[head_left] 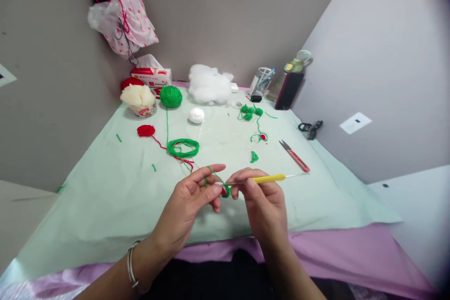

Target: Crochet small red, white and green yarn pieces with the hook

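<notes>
Between thumb and fingers, my left hand [191,201] pinches a small crochet piece [225,191] in red, white and green. Green yarn passes over its raised index finger. My right hand [263,199] is closed on a yellow-handled crochet hook [269,178], whose thin metal shaft points left and meets the piece. The hook's very tip is too small to make out. Just beyond my left hand lie a loose coil of green yarn [183,148] and some red yarn ends. A green yarn ball [170,97] stands farther back, its strand running down to the coil.
Thread snips [295,156] lie at the right, near a black hair clip [311,128]. Small green crochet pieces [247,112], a white yarn ball [196,115] and a red disc [146,131] are spread ahead. White stuffing [210,84], a tub [140,103] and a phone [289,91] line the back.
</notes>
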`<state>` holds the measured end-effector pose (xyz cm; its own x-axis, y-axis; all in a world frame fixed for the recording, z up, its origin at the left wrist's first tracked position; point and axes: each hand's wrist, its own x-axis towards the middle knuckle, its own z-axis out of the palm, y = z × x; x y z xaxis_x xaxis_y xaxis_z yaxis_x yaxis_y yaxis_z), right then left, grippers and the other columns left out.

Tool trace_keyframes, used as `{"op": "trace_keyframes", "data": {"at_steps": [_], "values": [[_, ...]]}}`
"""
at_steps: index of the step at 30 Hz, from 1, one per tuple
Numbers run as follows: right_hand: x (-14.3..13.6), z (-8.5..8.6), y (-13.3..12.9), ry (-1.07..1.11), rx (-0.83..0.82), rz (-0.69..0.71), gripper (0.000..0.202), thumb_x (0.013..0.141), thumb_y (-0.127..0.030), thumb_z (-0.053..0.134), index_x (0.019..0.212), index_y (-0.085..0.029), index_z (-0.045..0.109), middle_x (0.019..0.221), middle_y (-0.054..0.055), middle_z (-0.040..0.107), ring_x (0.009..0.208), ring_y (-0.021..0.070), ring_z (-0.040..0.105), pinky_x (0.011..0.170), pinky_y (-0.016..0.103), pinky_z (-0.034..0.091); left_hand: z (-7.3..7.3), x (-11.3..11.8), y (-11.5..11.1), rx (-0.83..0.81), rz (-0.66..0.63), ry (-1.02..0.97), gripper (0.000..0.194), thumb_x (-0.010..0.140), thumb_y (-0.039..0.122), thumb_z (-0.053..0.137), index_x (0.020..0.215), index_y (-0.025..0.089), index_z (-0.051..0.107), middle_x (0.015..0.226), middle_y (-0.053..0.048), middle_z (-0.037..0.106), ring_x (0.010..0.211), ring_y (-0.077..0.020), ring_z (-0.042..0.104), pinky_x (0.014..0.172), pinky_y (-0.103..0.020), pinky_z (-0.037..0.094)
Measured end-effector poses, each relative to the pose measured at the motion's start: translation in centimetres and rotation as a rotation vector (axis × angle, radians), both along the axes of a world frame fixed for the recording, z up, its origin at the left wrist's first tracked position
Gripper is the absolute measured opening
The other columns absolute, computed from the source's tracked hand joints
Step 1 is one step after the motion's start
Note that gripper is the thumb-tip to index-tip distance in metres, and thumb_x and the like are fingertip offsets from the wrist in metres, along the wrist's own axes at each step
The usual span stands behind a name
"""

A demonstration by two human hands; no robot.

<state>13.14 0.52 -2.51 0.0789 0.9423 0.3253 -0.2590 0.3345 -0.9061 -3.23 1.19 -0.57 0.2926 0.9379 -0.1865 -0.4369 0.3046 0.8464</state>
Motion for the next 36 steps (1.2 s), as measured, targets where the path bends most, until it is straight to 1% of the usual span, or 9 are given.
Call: {"op": "trace_keyframes", "data": {"at_steps": [6,11,14,16,18,23,28,32,36], "values": [[0.5,0.9,-1.0,-0.266,0.139,-0.067,0.022,0.107,-0.021,0.054,0.105,-0.024,0.075,0.094,0.005,0.076,0.078,0.0160,0.069,0.071,0.031,0.058,0.1,-0.3,0.0,0.027,0.026,0.043,0.036,0.083,0.027,0.087,0.118,0.024,0.081,0.086,0.001,0.066,0.063,-0.0080,0.057,0.062,-0.022,0.049],[-0.1,0.5,-1.4,-0.765,0.552,-0.226,0.031,0.099,-0.004,0.054,0.120,-0.020,0.069,0.102,0.011,0.077,0.093,0.0212,0.073,0.079,0.034,0.061,-0.2,0.1,-0.4,0.066,0.109,0.069,0.045,0.084,0.022,0.087,0.127,0.028,0.076,0.086,0.004,0.064,0.069,-0.0084,0.057,0.065,-0.020,0.050],[-0.5,-0.3,-1.2,-0.942,0.730,-0.368,0.034,0.095,-0.003,0.061,0.124,-0.016,0.072,0.103,0.014,0.076,0.093,0.0227,0.071,0.076,0.033,0.061,-0.1,0.4,-0.4,-0.013,0.100,0.001,0.056,0.082,0.023,0.088,0.135,0.026,0.071,0.084,0.004,0.063,0.068,-0.0086,0.055,0.065,-0.020,0.049],[-0.6,-0.6,-1.2,-0.905,0.701,-0.401,0.035,0.095,-0.003,0.063,0.124,-0.020,0.074,0.103,0.012,0.074,0.094,0.0225,0.071,0.075,0.033,0.062,0.0,0.2,-0.2,-0.126,0.019,-0.089,0.055,0.082,0.026,0.088,0.134,0.020,0.072,0.077,0.004,0.060,0.061,-0.0073,0.050,0.059,-0.019,0.045],[-0.5,-0.3,-1.3,-0.730,0.540,-0.351,0.032,0.098,-0.006,0.060,0.119,-0.025,0.076,0.101,0.009,0.073,0.091,0.0214,0.071,0.074,0.034,0.061,0.2,-0.1,0.0,-0.213,-0.042,-0.161,0.050,0.082,0.026,0.088,0.129,0.015,0.075,0.071,0.005,0.057,0.056,-0.0055,0.043,0.054,-0.018,0.039],[-0.6,0.8,-0.8,-0.241,0.206,-0.161,0.020,0.104,-0.019,0.057,0.101,-0.025,0.076,0.089,0.004,0.072,0.074,0.0176,0.067,0.066,0.033,0.058,0.7,-0.1,0.1,-0.144,-0.013,-0.123,0.048,0.082,0.023,0.088,0.128,0.016,0.076,0.073,0.004,0.058,0.055,-0.0053,0.042,0.053,-0.020,0.038],[-1.1,0.5,-0.7,-0.416,0.283,-0.193,0.025,0.101,-0.011,0.060,0.109,-0.026,0.077,0.095,0.005,0.074,0.088,0.0185,0.072,0.075,0.032,0.061,0.4,0.7,-0.4,-0.033,0.054,-0.034,0.055,0.077,0.024,0.092,0.130,0.021,0.075,0.083,0.002,0.067,0.059,-0.0073,0.051,0.057,-0.021,0.043],[-0.7,0.0,-1.3,-0.709,0.498,-0.333,0.034,0.097,-0.005,0.063,0.119,-0.027,0.077,0.106,0.009,0.075,0.095,0.0211,0.072,0.077,0.035,0.062,0.0,0.6,0.0,-0.139,-0.019,-0.102,0.051,0.080,0.029,0.090,0.129,0.018,0.077,0.068,0.005,0.057,0.050,-0.0049,0.042,0.049,-0.019,0.036],[-0.2,0.3,-1.1,-0.428,0.305,-0.279,0.025,0.102,-0.011,0.059,0.109,-0.026,0.078,0.090,0.004,0.072,0.077,0.0175,0.067,0.067,0.032,0.058,0.2,-0.1,0.4,-0.215,-0.039,-0.185,0.038,0.081,0.025,0.089,0.117,0.013,0.082,0.062,0.008,0.046,0.047,-0.0017,0.027,0.044,-0.016,0.026]]}}
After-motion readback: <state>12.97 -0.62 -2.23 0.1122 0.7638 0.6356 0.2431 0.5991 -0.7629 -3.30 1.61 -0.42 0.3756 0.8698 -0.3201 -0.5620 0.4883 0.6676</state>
